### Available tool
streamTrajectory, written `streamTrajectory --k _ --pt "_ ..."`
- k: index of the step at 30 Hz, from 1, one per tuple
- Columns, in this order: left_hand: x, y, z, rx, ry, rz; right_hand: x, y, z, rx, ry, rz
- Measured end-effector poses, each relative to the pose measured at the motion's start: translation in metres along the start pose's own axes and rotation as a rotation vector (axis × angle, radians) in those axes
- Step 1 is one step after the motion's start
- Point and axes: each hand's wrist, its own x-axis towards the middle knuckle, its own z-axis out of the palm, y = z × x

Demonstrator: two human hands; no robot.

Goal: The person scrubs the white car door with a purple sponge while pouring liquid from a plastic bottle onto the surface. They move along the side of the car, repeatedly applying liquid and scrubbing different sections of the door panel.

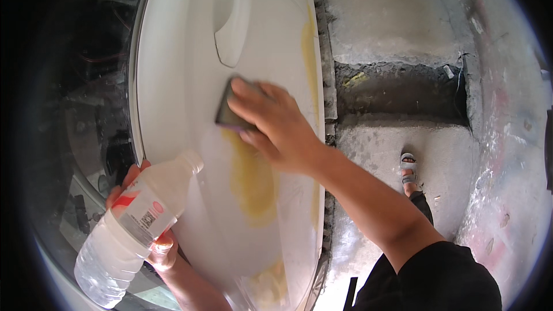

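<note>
My right hand (270, 125) is closed round a dark sanding block (235, 114) and presses it on the white car door panel (207, 95), just below the door handle (235, 21). Yellow filler (252, 181) shows on the panel under and beside the block, with more along the door's edge and at the bottom of the view. In my left hand (162, 250), at the lower left, is a clear plastic bottle (129, 224) with a red and white label, tilted with its neck toward the door. Clear liquid appears to be in it; the bottle hides much of the hand.
Car window glass (86, 108) lies left of the door. To the right are a concrete floor (389, 13), a dark rectangular pit (397, 93) with bits of debris, and a paint-stained wall or floor strip (501, 138). A sandalled foot (408, 168) stands below the pit.
</note>
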Motion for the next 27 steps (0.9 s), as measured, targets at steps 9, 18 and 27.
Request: streamTrajectory --k 9,18,27 --pt "0.007 0.01 0.005 -0.02 0.057 -0.029 0.011 -0.006 -0.004 -0.02 -0.002 -0.075" --pt "-0.002 0.004 0.01 -0.073 0.169 -0.031 0.003 -0.015 0.005 -0.035 0.103 0.014" --pt "-0.006 -0.001 0.005 -0.048 0.114 -0.015 -0.037 -0.038 0.02 0.071 0.142 0.078"
